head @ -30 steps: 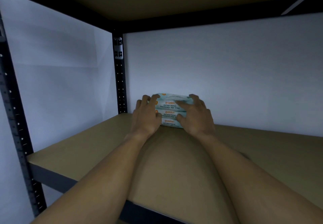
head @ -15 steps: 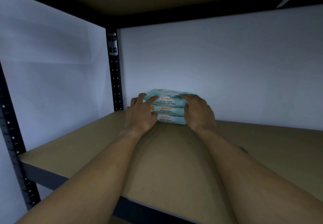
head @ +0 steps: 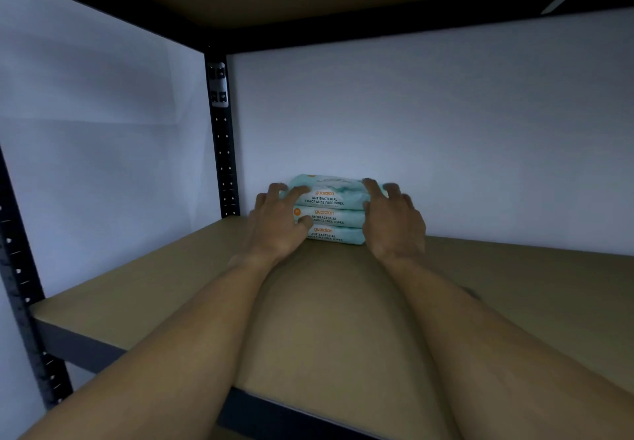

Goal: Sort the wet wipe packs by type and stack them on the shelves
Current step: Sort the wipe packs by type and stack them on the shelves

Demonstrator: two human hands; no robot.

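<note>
Three stacked wipe packs [head: 326,215] lie near the shelf [head: 137,288] back-left corner, long axis along the rear wall [head: 446,131]. The left hand [head: 278,225] and right hand [head: 394,225] clasp opposite ends, equally near.

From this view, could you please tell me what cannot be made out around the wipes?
Head view:
- Both ends of the stack: covered by the left hand and right hand.
- Right fingers: motion-blurred.
- Top pack: upper print too small.
- Shelf: front edge partly behind the arms.

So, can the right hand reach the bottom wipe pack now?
Probably yes: the right hand holds the stack by its right end, next to the bottom wipe pack, and nothing lies between them.
</note>
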